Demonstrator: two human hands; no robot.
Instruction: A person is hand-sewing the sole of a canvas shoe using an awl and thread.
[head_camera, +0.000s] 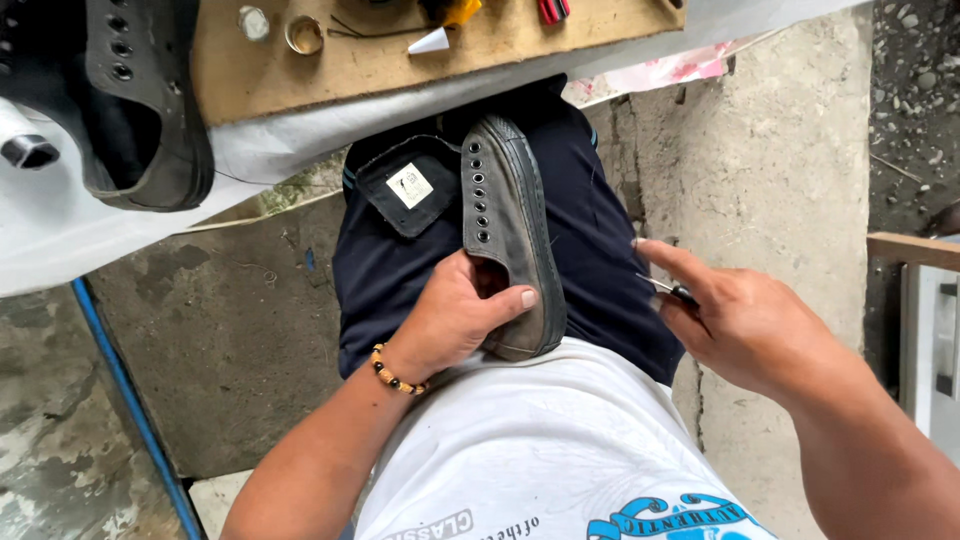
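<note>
A worn grey canvas sneaker (510, 215) lies on its side on my lap, toe pointing away, eyelets showing and its dark tongue (410, 185) folded out to the left. My left hand (460, 315), with a beaded bracelet at the wrist, grips the shoe at the heel, thumb pressed on the sole's edge. To the right of the shoe, my right hand (735, 320) pinches a thin metal tool with a dark handle (668, 290), its tip aimed at the shoe but apart from it.
A second dark sneaker (140, 110) rests on white cloth (60, 220) at the upper left. A wooden board (400, 55) holds small tins and tools. Concrete floor (770, 150), a blue hose (130, 400) at left, and a wooden frame (915, 250) at right.
</note>
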